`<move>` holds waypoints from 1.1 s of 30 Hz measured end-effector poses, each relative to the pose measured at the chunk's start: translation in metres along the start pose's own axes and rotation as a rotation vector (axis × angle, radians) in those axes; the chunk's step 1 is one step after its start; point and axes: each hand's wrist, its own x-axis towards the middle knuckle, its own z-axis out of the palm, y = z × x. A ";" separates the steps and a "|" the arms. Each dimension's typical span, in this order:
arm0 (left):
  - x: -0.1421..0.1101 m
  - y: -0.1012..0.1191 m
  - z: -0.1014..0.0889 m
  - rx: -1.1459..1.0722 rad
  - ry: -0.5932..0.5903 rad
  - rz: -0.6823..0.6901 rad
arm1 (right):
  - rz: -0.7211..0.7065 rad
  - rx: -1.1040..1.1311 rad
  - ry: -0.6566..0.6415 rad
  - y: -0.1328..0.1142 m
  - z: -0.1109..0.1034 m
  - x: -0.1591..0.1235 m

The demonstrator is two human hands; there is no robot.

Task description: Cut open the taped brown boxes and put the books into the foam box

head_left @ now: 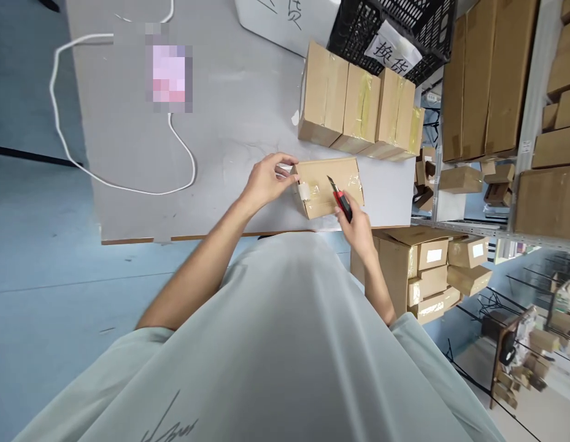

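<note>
A small cardboard box [331, 199] lies flat on the grey table near its front edge, with clear tape across its top and a whitish piece of tape or label [304, 191] at its left end. My left hand [272, 178] grips the box's left end, thumb and fingers curled at the upper left corner. In my right hand [357, 228] is a red and black utility knife [342, 204], held over the right half of the box. Its blade is out and points up and to the left; whether the tip touches the cardboard I cannot tell.
Several taped cardboard boxes [324, 92] stand in a row behind. Beyond them are a black plastic crate [395, 37] and a white bin [289, 24]. A white cable [128, 189] loops at the left. Stacked boxes [395, 264] sit right of the table [211, 123], beside shelving [473, 224].
</note>
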 end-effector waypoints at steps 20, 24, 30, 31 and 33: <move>0.005 -0.012 -0.003 -0.084 -0.084 0.013 | 0.180 -0.310 -0.256 -0.089 0.034 -0.015; 0.003 -0.007 -0.006 -0.064 -0.083 -0.009 | 0.189 -0.341 -0.301 -0.095 0.032 -0.012; -0.003 -0.004 -0.004 -0.033 -0.035 -0.057 | 0.155 -0.381 -0.342 -0.098 0.028 -0.008; -0.004 -0.003 -0.004 -0.027 -0.030 -0.063 | 0.147 -0.379 -0.340 -0.097 0.028 -0.008; -0.006 -0.002 -0.004 -0.017 -0.027 -0.068 | 0.127 -0.377 -0.334 -0.096 0.028 -0.009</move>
